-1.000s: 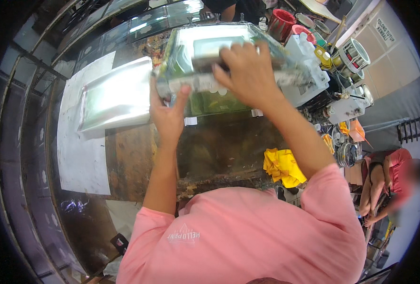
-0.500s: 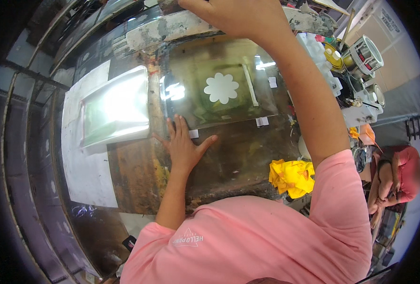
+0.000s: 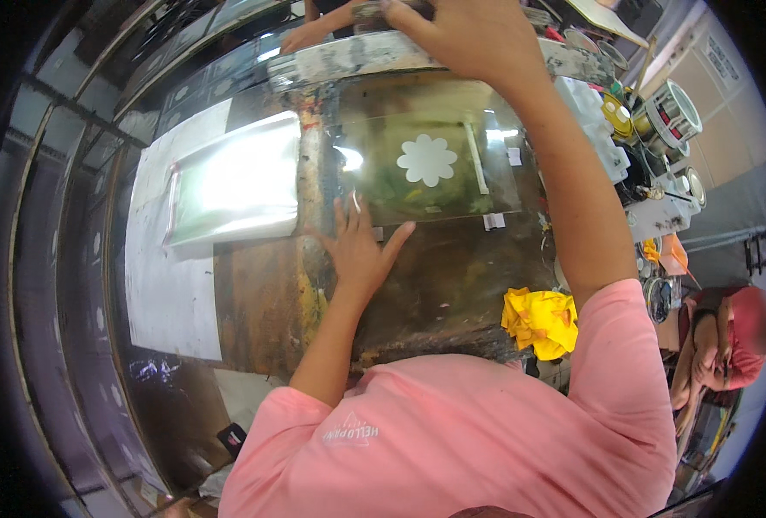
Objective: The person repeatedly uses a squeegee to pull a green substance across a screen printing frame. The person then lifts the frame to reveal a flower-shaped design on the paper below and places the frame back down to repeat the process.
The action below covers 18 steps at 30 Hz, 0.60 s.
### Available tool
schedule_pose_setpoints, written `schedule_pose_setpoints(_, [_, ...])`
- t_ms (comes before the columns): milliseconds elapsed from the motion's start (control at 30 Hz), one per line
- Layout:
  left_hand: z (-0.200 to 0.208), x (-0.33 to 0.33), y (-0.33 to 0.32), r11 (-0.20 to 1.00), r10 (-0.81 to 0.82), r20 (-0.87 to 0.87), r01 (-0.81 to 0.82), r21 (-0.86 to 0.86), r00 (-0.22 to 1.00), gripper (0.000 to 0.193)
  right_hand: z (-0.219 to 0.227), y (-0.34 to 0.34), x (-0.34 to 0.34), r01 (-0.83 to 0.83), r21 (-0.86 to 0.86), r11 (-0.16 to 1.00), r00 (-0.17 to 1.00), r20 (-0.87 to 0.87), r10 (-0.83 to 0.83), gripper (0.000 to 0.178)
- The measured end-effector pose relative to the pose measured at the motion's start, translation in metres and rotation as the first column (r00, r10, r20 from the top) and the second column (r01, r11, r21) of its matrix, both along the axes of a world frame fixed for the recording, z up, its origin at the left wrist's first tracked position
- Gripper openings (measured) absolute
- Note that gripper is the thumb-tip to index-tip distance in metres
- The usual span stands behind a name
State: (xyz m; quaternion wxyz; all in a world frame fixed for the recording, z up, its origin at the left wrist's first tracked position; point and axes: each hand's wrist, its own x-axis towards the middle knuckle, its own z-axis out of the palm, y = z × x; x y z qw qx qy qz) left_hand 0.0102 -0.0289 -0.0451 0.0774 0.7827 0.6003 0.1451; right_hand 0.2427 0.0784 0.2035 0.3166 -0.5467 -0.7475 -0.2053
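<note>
And here the clear sheet (image 3: 443, 200) is lying flat on the table (image 3: 435, 285), the white flower (image 3: 427, 161) showing whole in outline! The left hand (image 3: 364, 250) is spreading its fingers wide at the sheet's near-left corner. Up top, the right hand (image 3: 478, 39) is overlapping the paint-smeared frame (image 3: 348, 62); its grip I cannot tell. The frame's bar is sitting beyond the flower, leaving it uncovered: that part is looking done, while what is remaining is not showing.

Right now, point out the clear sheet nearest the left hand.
The middle sheet, at the left hand's fingertips, with the white flower shape; the left sheet overlaps white paper.
</note>
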Motion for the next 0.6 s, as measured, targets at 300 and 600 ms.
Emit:
schedule_pose_setpoints(300, [0.044, -0.036, 0.079, 0.973, 0.009, 0.33, -0.084, 0.215, 0.944, 0.062, 0.007, -0.002, -0.004, -0.042, 0.016, 0.999, 0.998, -0.041, 0.042, 0.049])
schedule_pose_setpoints(600, [0.004, -0.203, 0.133, 0.891, 0.237, 0.198, -0.294, 0.346, 0.951, 0.056, 0.016, 0.001, -0.009, 0.005, 0.014, 1.0, 1.0, -0.009, -0.005, 0.047])
